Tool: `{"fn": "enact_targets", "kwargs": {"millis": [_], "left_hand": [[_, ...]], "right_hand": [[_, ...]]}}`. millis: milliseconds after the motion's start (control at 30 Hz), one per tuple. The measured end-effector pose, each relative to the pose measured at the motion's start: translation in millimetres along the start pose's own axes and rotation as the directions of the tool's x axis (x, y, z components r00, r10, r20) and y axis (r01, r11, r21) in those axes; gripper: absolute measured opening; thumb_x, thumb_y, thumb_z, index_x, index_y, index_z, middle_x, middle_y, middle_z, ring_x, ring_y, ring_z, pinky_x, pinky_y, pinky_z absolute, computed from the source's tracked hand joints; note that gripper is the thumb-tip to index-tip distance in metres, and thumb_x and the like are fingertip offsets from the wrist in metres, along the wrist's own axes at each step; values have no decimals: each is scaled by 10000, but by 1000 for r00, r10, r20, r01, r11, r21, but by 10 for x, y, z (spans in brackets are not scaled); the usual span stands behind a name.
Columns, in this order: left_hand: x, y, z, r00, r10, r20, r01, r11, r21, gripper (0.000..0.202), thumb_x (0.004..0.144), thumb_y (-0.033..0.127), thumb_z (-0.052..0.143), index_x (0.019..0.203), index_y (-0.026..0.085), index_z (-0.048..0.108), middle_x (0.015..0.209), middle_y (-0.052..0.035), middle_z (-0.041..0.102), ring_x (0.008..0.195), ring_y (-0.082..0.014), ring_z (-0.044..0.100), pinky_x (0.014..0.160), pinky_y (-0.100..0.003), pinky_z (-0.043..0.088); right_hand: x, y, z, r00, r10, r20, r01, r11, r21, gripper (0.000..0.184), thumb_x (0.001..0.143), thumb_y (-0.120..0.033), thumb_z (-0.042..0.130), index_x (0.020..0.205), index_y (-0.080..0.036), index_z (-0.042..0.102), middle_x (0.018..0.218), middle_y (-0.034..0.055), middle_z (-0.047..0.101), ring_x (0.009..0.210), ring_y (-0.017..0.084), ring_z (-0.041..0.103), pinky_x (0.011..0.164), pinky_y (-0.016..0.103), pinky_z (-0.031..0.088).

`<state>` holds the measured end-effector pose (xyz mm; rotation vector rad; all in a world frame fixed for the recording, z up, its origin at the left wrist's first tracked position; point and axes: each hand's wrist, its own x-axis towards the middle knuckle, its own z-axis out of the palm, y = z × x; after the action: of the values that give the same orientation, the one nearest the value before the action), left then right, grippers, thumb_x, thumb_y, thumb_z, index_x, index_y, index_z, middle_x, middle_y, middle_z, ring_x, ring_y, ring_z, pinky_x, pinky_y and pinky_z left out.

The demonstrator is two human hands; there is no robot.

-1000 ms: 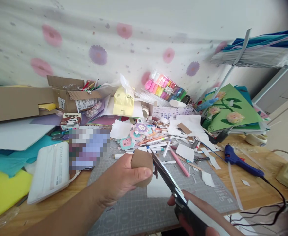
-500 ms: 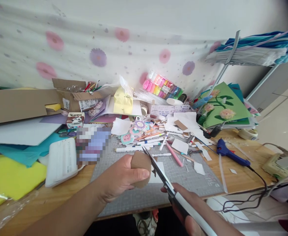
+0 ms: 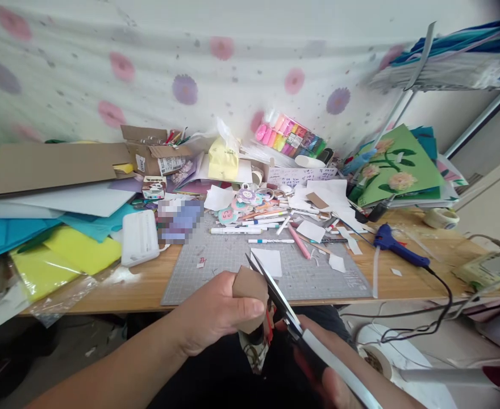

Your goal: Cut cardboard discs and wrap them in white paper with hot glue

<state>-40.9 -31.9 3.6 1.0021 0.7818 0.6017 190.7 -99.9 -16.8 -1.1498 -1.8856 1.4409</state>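
My left hand (image 3: 216,312) is closed on a small piece of brown cardboard (image 3: 250,287), thumb on top, just in front of the table's near edge. In my right hand (image 3: 318,355) is a pair of scissors (image 3: 282,307) with dark blades and pale handles. The blades point up and away, along the cardboard's right edge; whether they bite into it I cannot tell. Behind them a white paper piece (image 3: 267,262) lies on the grey cutting mat (image 3: 216,278).
Markers (image 3: 237,230) and paper scraps crowd the mat's far part. A blue glue gun (image 3: 399,247) lies on the right. Further left are a white case (image 3: 140,238), yellow sheets (image 3: 83,250) and a cardboard box (image 3: 151,159). Clay packs (image 3: 292,136) lean at the back.
My view has tilted down and shifted left. Both hands, with the cardboard and scissors, are now nearer the table's front edge, off the mat in view. The cardboard's outline looks more angular.
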Motion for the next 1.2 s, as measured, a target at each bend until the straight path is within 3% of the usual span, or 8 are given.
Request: {"fn": "enact_targets", "kwargs": {"millis": [233, 467, 600, 667, 833, 1000, 1100, 1200], "left_hand": [[-75, -125, 109, 998, -68, 12, 67, 993, 97, 238, 647, 334, 724, 749, 146, 619, 657, 23, 580, 601, -111, 481, 530, -208, 331], [-121, -119, 154, 981, -143, 128, 128, 985, 119, 264, 631, 322, 705, 826, 155, 647, 683, 32, 595, 602, -108, 476, 561, -215, 349], [-130, -101, 121, 971, -217, 98, 204, 971, 125, 195, 614, 272, 698, 764, 176, 619, 597, 72, 538, 501, -79, 393, 483, -200, 302], [-116, -88, 102, 965, -223, 141, 192, 960, 205, 134, 621, 250, 681, 705, 185, 598, 551, 83, 499, 468, -74, 354, 453, -199, 271], [-8, -28, 142, 939, -234, 253, 100, 888, 449, 108, 625, 235, 661, 607, 197, 562, 544, 65, 454, 509, -100, 375, 460, -221, 262], [71, 145, 128, 918, -322, 231, 101, 754, 649, 165, 642, 278, 661, 562, 198, 541, 536, 47, 477, 521, -119, 422, 472, -228, 301], [51, 229, -3, 953, -258, 160, 89, 740, 667, 229, 666, 351, 692, 583, 187, 557, 502, 52, 476, 475, -99, 411, 435, -210, 273], [19, 139, -78, 999, -26, 33, 6, 869, 495, 317, 697, 474, 677, 670, 172, 584, 518, 55, 484, 439, -78, 407, 409, -191, 283]], "right_hand": [[-267, 176, -20, 1000, -10, 14, 10, 1000, -29, 563, 884, -573, 451, 1354, -262, 481, 904, 87, 659, 837, 274, 622, 822, 374, 494], [-419, 135, -77, 999, 19, -26, -20, 999, -43, 557, 828, -644, 489, 1250, -292, 576, 771, 60, 635, 711, 251, 604, 638, 324, 490], [-399, 222, -87, 998, 53, -15, -51, 992, 111, 661, 769, -756, 455, 1177, -252, 587, 593, -9, 506, 474, 132, 445, 431, 237, 360], [-301, 217, -90, 995, 96, -1, -92, 965, 245, 687, 735, -752, 521, 1174, -224, 546, 601, -32, 491, 438, 87, 373, 397, 204, 290], [171, -16, -35, 985, 108, -134, -34, 884, 466, 585, 654, -442, 795, 1099, -202, 500, 710, -8, 618, 579, 111, 526, 530, 220, 398], [495, -172, 54, 980, 131, -151, -43, 875, 482, 491, 604, -200, 782, 1029, -209, 537, 677, -55, 577, 551, 92, 509, 501, 201, 401], [546, -150, 55, 956, 144, -258, -7, 884, 468, 459, 623, -152, 720, 1040, -222, 542, 688, -64, 574, 541, 87, 504, 495, 198, 396], [590, -109, 37, 901, 127, -415, 84, 886, 455, 449, 635, -169, 704, 1047, -224, 537, 675, -69, 569, 553, 98, 516, 499, 203, 412]]}}
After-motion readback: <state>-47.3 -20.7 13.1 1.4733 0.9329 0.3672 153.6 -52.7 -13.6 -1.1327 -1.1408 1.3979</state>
